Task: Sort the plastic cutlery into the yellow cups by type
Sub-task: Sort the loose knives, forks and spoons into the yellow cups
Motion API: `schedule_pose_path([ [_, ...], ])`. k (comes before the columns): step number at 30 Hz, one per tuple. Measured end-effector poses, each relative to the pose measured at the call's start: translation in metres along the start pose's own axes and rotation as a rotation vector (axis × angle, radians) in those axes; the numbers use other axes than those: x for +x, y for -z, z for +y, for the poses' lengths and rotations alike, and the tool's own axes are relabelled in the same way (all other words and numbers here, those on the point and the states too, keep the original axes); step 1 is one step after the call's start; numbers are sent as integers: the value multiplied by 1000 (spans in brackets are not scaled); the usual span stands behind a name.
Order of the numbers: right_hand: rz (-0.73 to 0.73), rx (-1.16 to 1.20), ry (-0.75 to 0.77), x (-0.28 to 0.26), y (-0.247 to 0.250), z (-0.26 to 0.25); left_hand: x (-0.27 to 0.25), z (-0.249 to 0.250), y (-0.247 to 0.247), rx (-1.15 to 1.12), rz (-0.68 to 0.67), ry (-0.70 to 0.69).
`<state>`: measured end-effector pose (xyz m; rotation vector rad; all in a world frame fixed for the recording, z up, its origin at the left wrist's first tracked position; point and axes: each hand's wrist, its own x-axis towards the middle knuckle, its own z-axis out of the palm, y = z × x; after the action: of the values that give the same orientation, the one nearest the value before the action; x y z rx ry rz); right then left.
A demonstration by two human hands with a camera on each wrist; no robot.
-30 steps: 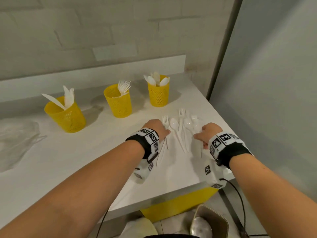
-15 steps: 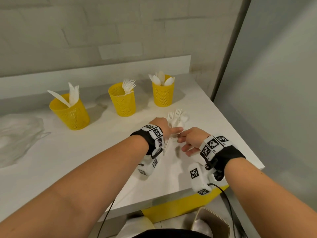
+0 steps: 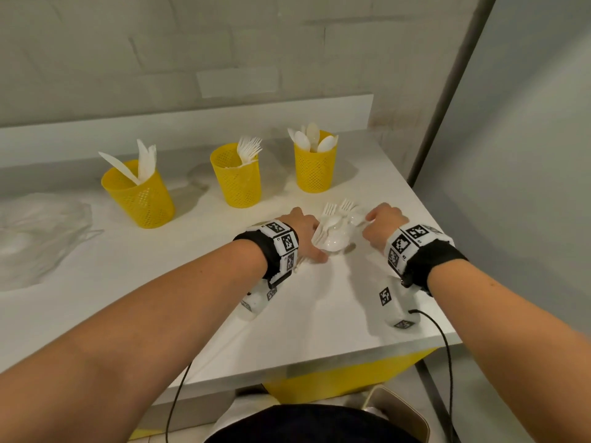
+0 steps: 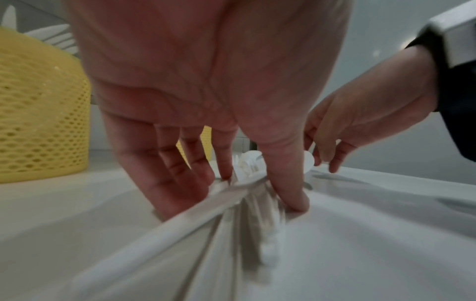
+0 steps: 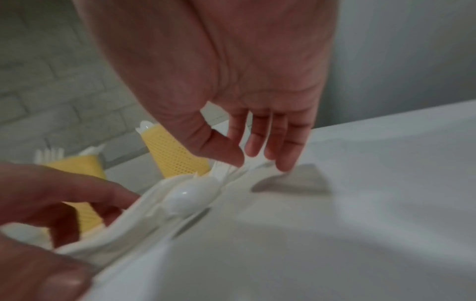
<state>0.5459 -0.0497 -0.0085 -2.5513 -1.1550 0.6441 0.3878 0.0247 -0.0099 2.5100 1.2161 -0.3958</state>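
White table [image 3: 160, 298], left hand [image 3: 303, 233] around white forks-and-spoons bundle [image 3: 334, 230]

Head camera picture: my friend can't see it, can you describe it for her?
Two hands, left hand and right hand, gather a bunch of white plastic forks and spoons on a white table. Behind stand three yellow cups holding sorted cutlery.

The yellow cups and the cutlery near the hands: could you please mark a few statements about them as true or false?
1. Three yellow cups stand on the white table. True.
2. The right cup holds forks. False: it holds spoons; the forks are in the middle cup.
3. The left hand grips a bundle of cutlery. True.
4. The left cup lies tipped over. False: it stands upright, with knives in it.
5. The right hand rests on the right cup. False: it pinches the bundle's far end.
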Motion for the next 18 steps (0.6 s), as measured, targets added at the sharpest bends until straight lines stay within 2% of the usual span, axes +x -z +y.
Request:
schedule_pose_path([
  [1, 62, -11, 18, 7, 0, 3, 0, -3, 2, 7, -3, 1],
  [3, 65, -31, 110, 18, -2, 7, 4, -7, 5, 19, -8, 3],
  [7, -167, -216, 285, 33, -5, 3, 12, -13, 9, 24, -6, -31],
  [9, -162, -257, 283, 35, -9, -3, 15, -16, 10, 30, 8, -38],
  [15, -121, -151, 285, 22, -22, -17, 20, -11, 7, 88, 33, -30],
  [18, -99, -155, 300, 19, -24, -19, 23, -11, 9, 43, 54, -53],
])
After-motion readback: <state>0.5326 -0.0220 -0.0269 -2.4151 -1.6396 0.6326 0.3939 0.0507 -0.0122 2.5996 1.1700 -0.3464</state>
